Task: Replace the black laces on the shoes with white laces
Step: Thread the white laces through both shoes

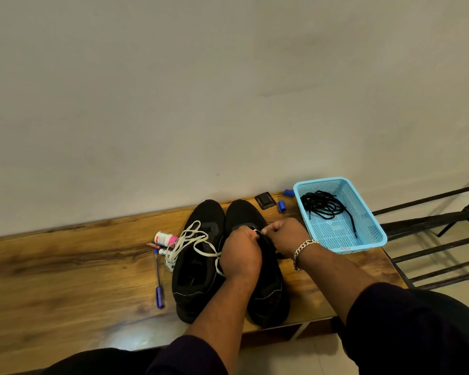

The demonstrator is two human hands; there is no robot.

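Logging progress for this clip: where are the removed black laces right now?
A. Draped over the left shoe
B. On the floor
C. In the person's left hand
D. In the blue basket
D: the black laces lie bundled inside the blue basket at the table's right end.

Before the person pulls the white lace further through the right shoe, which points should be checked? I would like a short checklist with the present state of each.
1. Black laces are out of the shoes and lie in the blue basket: ok.
2. Left hand and right hand both pinch the white lace end over the right shoe: ok.
3. Lace end has entered the correct eyelet: cannot tell, the hands hide it.
4. White lace on the left shoe is tied: not ok, it lies loose.
5. Both shoes stand upright on the table: ok.
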